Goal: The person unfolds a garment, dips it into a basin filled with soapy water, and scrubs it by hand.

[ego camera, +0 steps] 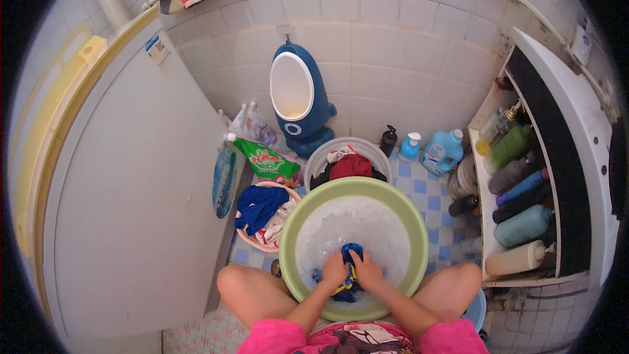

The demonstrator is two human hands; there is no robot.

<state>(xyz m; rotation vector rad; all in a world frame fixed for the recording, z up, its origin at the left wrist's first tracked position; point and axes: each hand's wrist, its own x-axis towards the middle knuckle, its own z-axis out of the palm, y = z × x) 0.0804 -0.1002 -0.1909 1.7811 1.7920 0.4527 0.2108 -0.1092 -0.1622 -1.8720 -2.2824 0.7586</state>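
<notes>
A large green plastic basin (417, 236) stands between my knees, filled with foamy water. Wet dark blue fabric with yellow trim (352, 251) is bunched in both hands, low in the basin. My left hand (335, 270) grips it from the left side, and my right hand (368, 270) grips it from the right, close to the other. Part of the fabric lies under the suds, so its full shape is hidden.
Behind the basin sits a grey tub (314, 157) of dark and red clothes. At left are a pink basket (250, 243) of clothes and a green detergent pouch (268, 161). A blue detergent bottle (442, 152) and a bottle-filled cabinet (521, 282) stand right; a blue child's urinal (314, 132) hangs behind.
</notes>
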